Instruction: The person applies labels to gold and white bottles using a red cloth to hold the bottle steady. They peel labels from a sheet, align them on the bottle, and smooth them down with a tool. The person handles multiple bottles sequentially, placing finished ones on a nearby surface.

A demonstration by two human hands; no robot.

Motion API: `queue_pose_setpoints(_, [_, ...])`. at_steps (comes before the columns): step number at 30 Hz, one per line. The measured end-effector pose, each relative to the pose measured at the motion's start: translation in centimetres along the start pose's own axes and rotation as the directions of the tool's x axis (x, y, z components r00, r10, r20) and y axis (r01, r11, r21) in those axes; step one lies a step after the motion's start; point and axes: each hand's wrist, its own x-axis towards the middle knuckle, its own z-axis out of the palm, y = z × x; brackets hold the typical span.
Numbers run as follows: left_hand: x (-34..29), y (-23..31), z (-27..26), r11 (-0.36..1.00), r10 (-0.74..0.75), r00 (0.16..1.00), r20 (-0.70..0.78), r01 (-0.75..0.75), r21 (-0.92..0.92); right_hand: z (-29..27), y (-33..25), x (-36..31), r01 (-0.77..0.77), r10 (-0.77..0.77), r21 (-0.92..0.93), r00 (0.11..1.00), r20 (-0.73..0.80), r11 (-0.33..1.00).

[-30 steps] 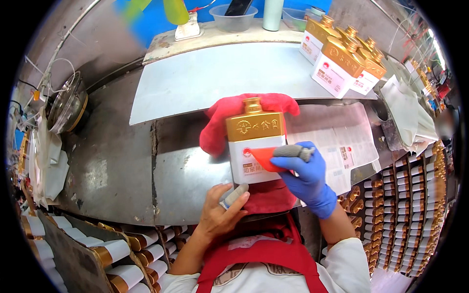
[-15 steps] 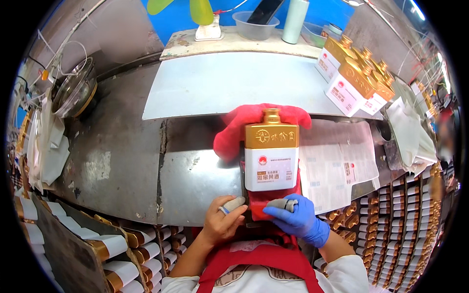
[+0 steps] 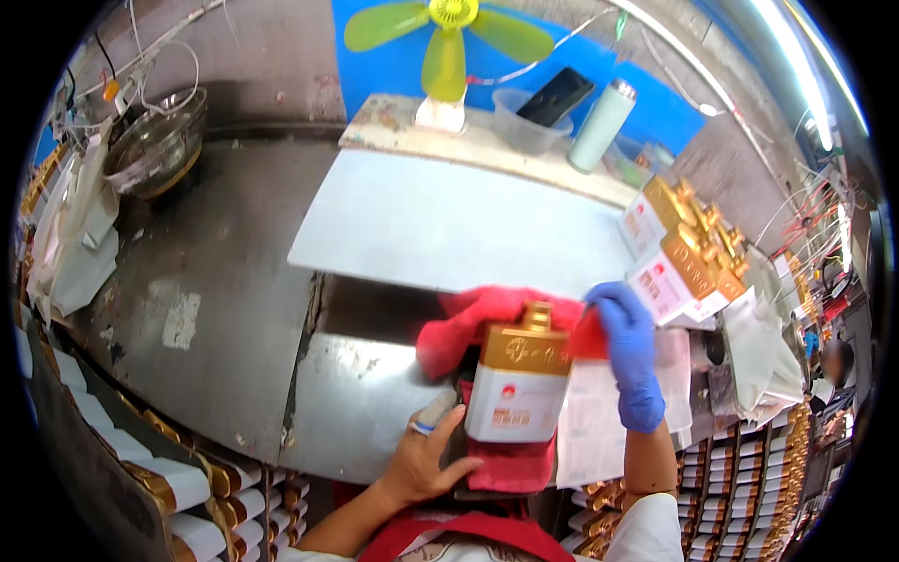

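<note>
A gold-and-white bottle [image 3: 520, 398] with a gold neck lies face up on red cloth [image 3: 510, 468]; more red cloth is bunched behind its neck. My left hand [image 3: 426, 459] is bare except for a grey finger cover and a whitish-blue band on one finger. It is at the bottle's lower left, thumb and forefinger apart; contact with the bottle is unclear. My right hand [image 3: 632, 351], in a blue glove, is closed beside the bottle's gold shoulder. From its fingers a flat red piece [image 3: 588, 339] sticks out, its kind blurred.
Several finished-looking bottles [image 3: 679, 267] stand together at the right end of a pale board [image 3: 459, 220]. Behind are a green fan [image 3: 449, 56], a plastic tub holding a phone [image 3: 557, 96] and a pale green flask [image 3: 602, 126]. Bottle racks [image 3: 740, 487] flank the bench; a metal bowl [image 3: 159, 145] leans left.
My right hand has risen from the bottle's lower edge to its upper right, now with a red piece. My left hand has shifted toward the bottle's lower left side. The view has tilted.
</note>
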Motion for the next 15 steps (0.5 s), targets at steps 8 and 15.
queue_pose_setpoints(8, [4.0,0.6,1.7,0.984,0.113,0.992,-0.052,-0.104,0.143,-0.5,-2.1,5.0,-0.113,0.340,-0.388,0.735,0.587,0.915])
queue_pose_setpoints(15, [2.4,-0.3,1.0,0.946,0.214,0.974,-0.076,-0.188,0.263,-3.9,-5.8,-3.4,0.291,-0.097,-0.267,0.822,0.561,0.919])
